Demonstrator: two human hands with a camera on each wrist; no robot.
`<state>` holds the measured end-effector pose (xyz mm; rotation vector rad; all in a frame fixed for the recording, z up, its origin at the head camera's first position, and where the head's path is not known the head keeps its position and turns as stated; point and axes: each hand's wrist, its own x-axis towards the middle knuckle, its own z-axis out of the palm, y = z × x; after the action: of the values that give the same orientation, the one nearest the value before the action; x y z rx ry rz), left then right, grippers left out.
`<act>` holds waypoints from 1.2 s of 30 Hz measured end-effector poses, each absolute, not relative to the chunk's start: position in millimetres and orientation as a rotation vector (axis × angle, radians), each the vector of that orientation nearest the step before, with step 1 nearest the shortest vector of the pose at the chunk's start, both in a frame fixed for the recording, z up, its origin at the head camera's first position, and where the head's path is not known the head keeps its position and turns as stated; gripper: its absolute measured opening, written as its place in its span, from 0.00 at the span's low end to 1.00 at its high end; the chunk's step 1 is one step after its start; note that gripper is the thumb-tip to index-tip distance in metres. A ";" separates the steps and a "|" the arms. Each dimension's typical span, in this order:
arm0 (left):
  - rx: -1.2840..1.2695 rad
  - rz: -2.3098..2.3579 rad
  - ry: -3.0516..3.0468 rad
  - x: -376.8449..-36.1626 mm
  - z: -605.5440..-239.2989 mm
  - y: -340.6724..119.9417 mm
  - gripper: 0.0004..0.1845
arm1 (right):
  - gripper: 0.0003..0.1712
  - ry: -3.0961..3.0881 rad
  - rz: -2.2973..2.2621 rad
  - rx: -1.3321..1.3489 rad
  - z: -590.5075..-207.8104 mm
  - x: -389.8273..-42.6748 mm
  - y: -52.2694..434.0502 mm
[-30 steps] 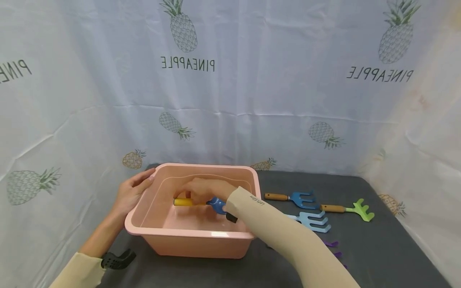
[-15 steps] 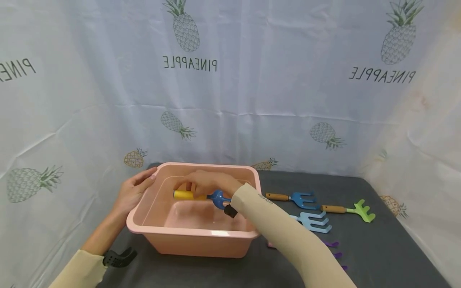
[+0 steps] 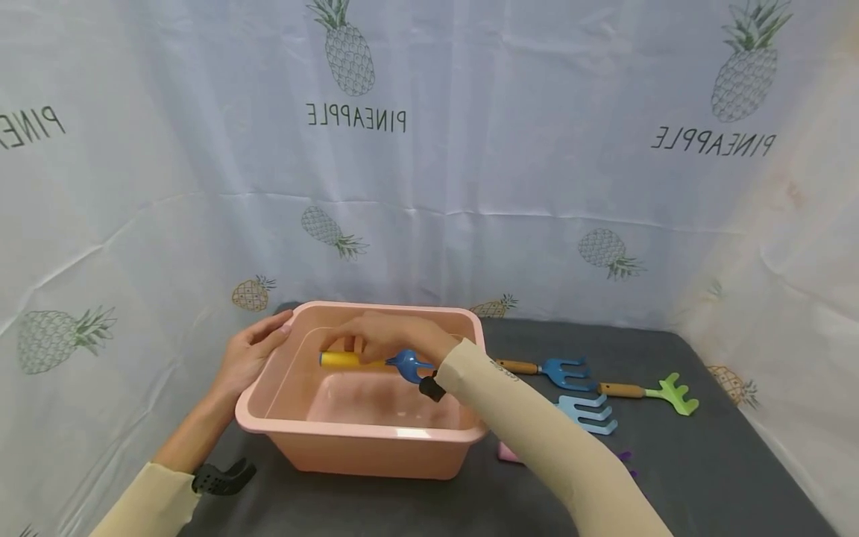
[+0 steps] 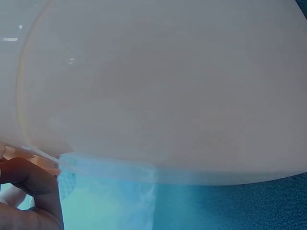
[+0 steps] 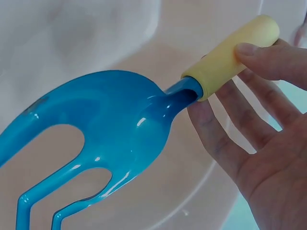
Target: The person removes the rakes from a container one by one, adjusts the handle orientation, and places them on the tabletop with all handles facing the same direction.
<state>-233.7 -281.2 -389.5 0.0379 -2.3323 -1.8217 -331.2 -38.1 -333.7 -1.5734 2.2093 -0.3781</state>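
Note:
A pink plastic basin (image 3: 335,430) stands on the dark table, its open top upward. At its left end, my left hand (image 3: 248,358) grips the rim with the thumb on the inner side; in the left wrist view its curled fingers show at the lower left, beside the basin's wall (image 4: 168,105). My right hand (image 3: 382,335) is within the basin's outline, pinching a small blue garden hand fork (image 5: 129,115) by its yellow handle (image 5: 235,55). The fork lies sideways above the basin's floor, its tines pointing right toward my wrist in the head view.
Right of the basin lie a blue hand fork (image 3: 564,373) and a green one (image 3: 672,393), both with wooden handles. Nearer are a light blue fork (image 3: 582,414), a pink handle end (image 3: 508,453) and purple tines (image 3: 625,456), partly hidden by my right sleeve. A pineapple-print curtain (image 3: 470,164) hangs behind.
My right hand has risen from low in the basin, lifting the blue fork with it. The left hand keeps its hold on the rim.

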 end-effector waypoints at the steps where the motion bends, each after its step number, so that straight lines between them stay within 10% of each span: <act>1: 0.040 -1.822 -2.333 -233.5 -389.4 -281.3 0.35 | 0.40 2.209 -0.380 -1.576 -332.5 -330.6 -37.9; 36: 0.032 -1.759 -2.368 -228.8 -386.3 -277.9 0.36 | 0.37 2.446 -0.378 -1.668 -244.7 -296.9 28.2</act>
<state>-228.8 -277.9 -386.3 0.0319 -2.3677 -1.7593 -296.9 28.2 -244.7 -1.6685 2.4460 -0.3776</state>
